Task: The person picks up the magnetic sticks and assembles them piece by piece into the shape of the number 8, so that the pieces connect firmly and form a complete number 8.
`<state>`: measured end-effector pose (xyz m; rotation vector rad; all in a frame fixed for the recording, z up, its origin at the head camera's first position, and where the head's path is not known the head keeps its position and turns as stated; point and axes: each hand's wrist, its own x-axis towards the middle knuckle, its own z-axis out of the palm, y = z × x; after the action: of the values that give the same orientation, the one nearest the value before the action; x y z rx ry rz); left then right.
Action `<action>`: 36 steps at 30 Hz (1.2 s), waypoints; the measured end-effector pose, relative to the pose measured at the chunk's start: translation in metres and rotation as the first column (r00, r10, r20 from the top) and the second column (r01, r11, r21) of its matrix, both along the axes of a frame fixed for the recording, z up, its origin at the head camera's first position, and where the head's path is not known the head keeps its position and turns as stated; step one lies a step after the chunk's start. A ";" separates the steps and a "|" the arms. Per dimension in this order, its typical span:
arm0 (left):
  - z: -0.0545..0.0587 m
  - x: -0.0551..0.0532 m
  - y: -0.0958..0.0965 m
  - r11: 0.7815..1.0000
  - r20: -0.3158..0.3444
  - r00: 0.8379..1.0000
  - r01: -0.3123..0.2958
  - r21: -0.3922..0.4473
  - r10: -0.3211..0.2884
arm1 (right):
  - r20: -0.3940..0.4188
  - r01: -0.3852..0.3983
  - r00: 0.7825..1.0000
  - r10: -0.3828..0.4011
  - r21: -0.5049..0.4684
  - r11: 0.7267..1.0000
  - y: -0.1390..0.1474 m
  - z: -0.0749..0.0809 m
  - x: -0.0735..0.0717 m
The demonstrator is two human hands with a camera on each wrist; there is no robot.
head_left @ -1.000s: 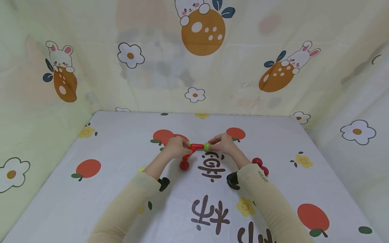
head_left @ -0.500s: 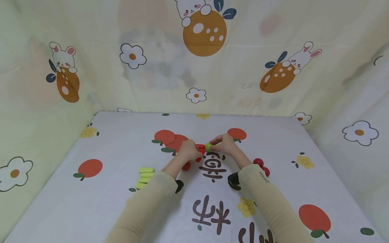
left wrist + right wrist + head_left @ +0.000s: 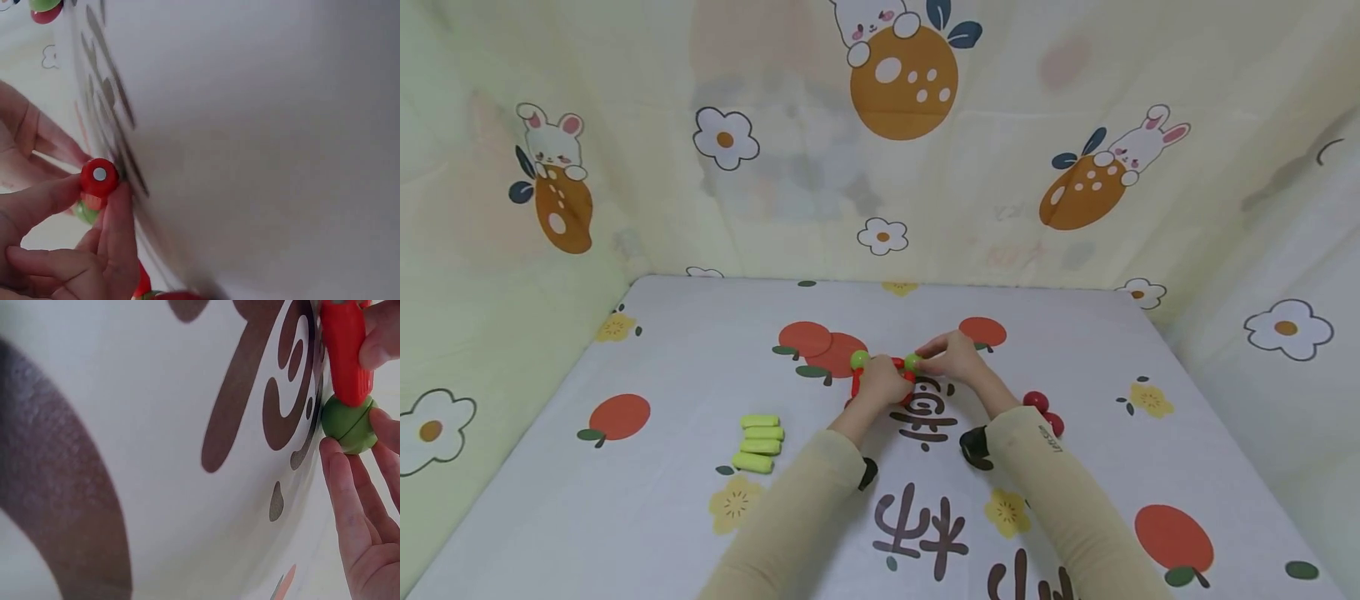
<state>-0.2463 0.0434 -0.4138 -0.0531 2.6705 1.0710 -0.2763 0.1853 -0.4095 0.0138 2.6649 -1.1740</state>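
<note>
Near the middle of the table (image 3: 685, 358), the left hand (image 3: 883, 382) pinches a red rod (image 3: 345, 356) meeting the green ball (image 3: 347, 427) pinched by the right hand (image 3: 953, 357); a skewed push could twist the ball, popping the adjoining red crossbar (image 3: 898, 362) loose.

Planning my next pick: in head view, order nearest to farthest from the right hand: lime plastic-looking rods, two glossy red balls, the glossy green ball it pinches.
1. Green ball: pinched by the right hand.
2. Red balls: by the right sleeve.
3. Lime rods: left of the left sleeve.
</note>
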 end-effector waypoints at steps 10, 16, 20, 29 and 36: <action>-0.003 0.008 0.007 0.999 -0.036 0.999 -0.022 0.040 0.024 | -0.015 -0.022 1.000 0.022 -0.010 1.000 0.002 -0.002 0.000; -0.004 0.008 0.007 0.997 -0.022 0.999 -0.029 0.073 0.031 | -0.015 -0.037 0.999 0.037 -0.010 0.999 0.003 0.000 0.000; -0.005 0.008 0.006 0.996 -0.018 1.000 -0.016 0.086 0.018 | -0.016 -0.047 0.999 0.047 -0.006 0.999 0.003 0.000 0.000; -0.007 0.007 0.003 0.993 -0.009 1.000 0.001 0.114 0.000 | -0.029 -0.052 0.998 0.052 0.017 0.999 0.003 -0.002 -0.002; -0.007 0.004 -0.003 0.985 0.016 1.000 0.004 0.174 -0.007 | -0.025 -0.041 0.999 0.041 0.022 0.999 0.002 -0.002 -0.002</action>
<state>-0.2422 0.0402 -0.4204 -0.0207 2.5492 1.2919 -0.2785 0.1876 -0.4114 -0.0524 2.6867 -1.1401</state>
